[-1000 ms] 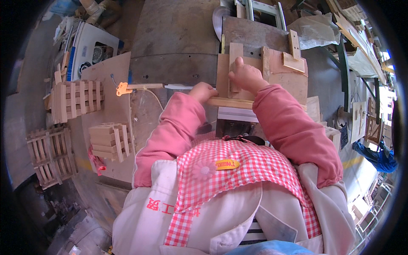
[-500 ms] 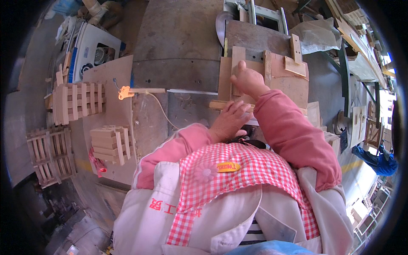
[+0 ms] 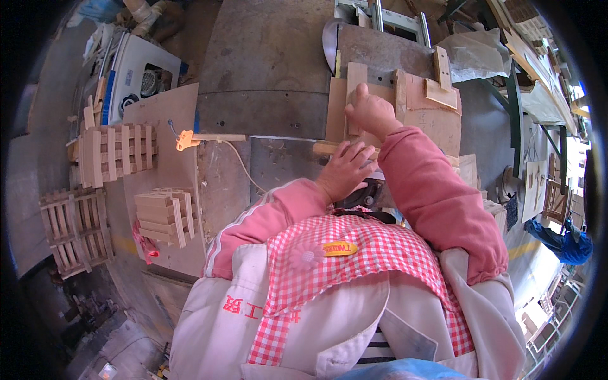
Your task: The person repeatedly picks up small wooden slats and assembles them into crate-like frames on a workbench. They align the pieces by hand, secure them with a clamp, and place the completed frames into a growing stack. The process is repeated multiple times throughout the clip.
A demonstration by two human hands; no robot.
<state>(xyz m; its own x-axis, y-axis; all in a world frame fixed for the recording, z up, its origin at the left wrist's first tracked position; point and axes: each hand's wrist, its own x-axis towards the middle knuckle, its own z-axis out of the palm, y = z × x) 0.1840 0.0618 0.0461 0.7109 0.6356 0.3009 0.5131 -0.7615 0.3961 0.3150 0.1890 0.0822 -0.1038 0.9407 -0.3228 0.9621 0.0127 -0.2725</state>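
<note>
My right hand [image 3: 372,114] is closed over a narrow wooden slat [image 3: 356,75], its thumb standing up. The slat lies lengthwise on a flat brown board [image 3: 437,130]. A wooden strip [image 3: 326,149] runs across the board's near edge. Across this strip rest the spread fingers of my left hand [image 3: 345,172]; the hand's underside is hidden. Beyond the slat, slightly to the left, a round saw blade [image 3: 329,44] stands upright out of the metal table [image 3: 259,69]. Fixed on the board's right part are an upright wooden strip [image 3: 399,95] and small wooden blocks [image 3: 441,95].
Stacks of cut slats [image 3: 117,152] and blocks [image 3: 161,215] sit on a brown sheet [image 3: 174,114] at the left. An orange tag-like piece [image 3: 185,140] with a cord lies at the table's left edge. A metal rail frame [image 3: 402,25] is at the back. Plastic sheeting [image 3: 475,54] hangs at the right.
The board, with its slat and near strip, has slid a little away from me. Both hands have moved forward with it, and the left hand's fingers are now more spread.
</note>
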